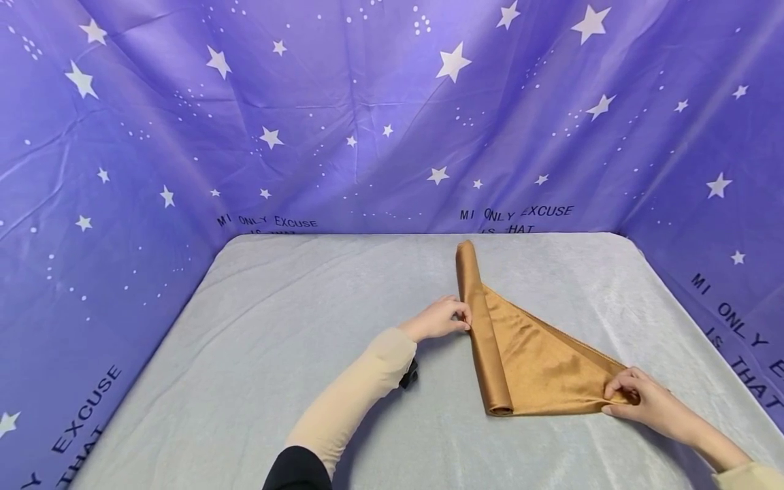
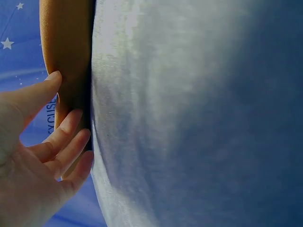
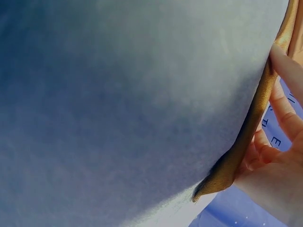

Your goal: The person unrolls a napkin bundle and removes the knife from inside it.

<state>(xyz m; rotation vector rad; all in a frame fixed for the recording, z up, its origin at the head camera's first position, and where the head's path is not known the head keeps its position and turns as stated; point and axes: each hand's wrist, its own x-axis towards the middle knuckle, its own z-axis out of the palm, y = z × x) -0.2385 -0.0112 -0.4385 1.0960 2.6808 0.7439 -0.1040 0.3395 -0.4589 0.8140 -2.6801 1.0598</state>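
On the table lies a golden-brown satin cloth (image 1: 545,347), its left part wound into a long roll (image 1: 484,340) and its right part spread flat as a triangle. My left hand (image 1: 439,318) is at the roll's left side around mid-length. In the left wrist view, the fingertips (image 2: 83,137) and thumb rest along the roll (image 2: 71,42), with the fingers spread and slightly bent. Toward the near right corner, my right hand (image 1: 650,407) pinches the cloth between thumb and fingers. The right wrist view has the cloth's folded edge (image 3: 232,165) running along that hand.
A pale grey cover (image 1: 294,320) spreads over the table. Purple curtains (image 1: 343,102) with white stars and lettering stand at the back and both sides. A small black object (image 1: 409,374) shows at the left wrist.
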